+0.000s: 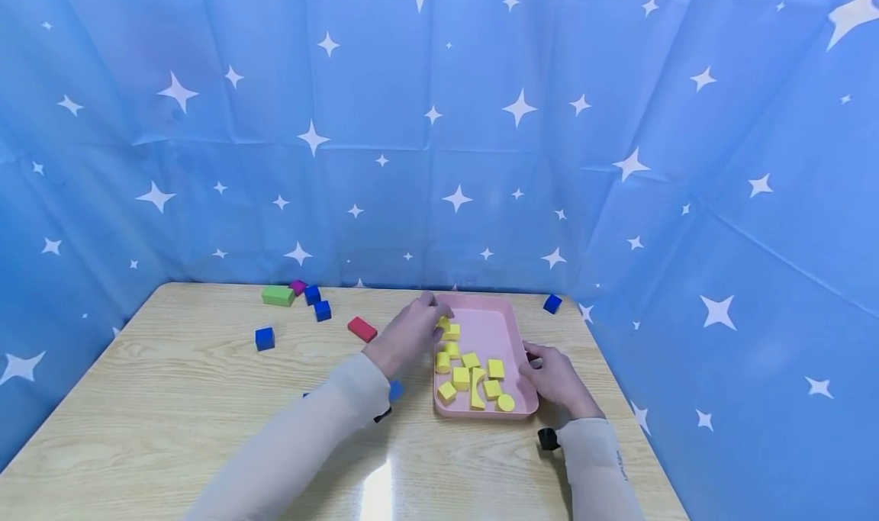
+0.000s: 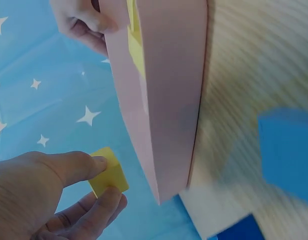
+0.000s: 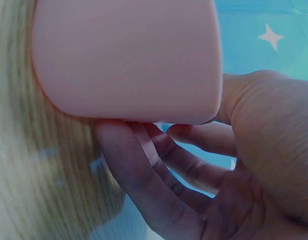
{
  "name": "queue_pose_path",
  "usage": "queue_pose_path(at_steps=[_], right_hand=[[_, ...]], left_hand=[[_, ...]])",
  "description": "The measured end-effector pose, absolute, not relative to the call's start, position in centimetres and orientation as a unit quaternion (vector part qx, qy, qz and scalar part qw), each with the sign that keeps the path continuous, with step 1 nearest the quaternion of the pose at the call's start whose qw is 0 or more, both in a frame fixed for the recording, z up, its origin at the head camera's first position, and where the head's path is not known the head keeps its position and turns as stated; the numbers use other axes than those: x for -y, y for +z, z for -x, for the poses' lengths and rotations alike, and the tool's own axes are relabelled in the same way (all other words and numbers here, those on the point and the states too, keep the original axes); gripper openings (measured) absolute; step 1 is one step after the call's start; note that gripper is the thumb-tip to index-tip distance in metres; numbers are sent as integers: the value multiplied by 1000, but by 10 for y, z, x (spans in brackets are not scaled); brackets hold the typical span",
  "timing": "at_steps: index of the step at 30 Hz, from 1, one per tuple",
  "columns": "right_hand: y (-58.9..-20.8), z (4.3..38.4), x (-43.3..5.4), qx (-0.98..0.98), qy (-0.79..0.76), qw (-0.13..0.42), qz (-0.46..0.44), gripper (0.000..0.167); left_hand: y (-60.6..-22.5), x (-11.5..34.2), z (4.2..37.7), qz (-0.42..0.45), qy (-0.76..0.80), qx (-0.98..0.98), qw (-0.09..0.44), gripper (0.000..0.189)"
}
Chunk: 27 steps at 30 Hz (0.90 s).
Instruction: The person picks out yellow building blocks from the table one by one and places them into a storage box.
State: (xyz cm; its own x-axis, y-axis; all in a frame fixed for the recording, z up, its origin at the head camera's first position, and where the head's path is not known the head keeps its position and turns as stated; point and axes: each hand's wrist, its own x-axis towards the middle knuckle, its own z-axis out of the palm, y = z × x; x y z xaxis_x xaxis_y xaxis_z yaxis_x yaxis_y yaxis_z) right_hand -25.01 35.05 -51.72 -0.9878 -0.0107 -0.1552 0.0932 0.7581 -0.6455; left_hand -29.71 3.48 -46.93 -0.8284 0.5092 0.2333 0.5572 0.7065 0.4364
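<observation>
My left hand (image 1: 410,332) is over the left rim of a pink tray (image 1: 484,330), toward its far end. Between thumb and fingertips it pinches a yellow block (image 2: 110,177), which appears above the rim in the left wrist view. Several yellow blocks (image 1: 461,378) lie in the tray, mostly at the near end and along the left side: cubes, cylinders and an arch-like piece. At the tray's right side, my right hand (image 1: 559,380) grips the wall, with the thumb at the rim and the fingers against the outside and underneath, as the right wrist view shows.
Left of the tray lie a red block (image 1: 362,329), a green block (image 1: 278,296), a magenta block (image 1: 297,287) and several blue cubes (image 1: 264,339). Another blue block (image 1: 395,390) is partly hidden by my left sleeve. One blue cube (image 1: 552,303) sits at the far right. A starry blue curtain (image 1: 384,124) hangs behind the table.
</observation>
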Motion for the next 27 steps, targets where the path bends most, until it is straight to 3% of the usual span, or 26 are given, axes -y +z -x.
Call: queue_pose_path(at_steps=[27], right_hand=[[-519, 252, -351, -931, -356, 74, -25, 63]], left_hand=[[-482, -87, 293, 275, -252, 927, -49, 42]])
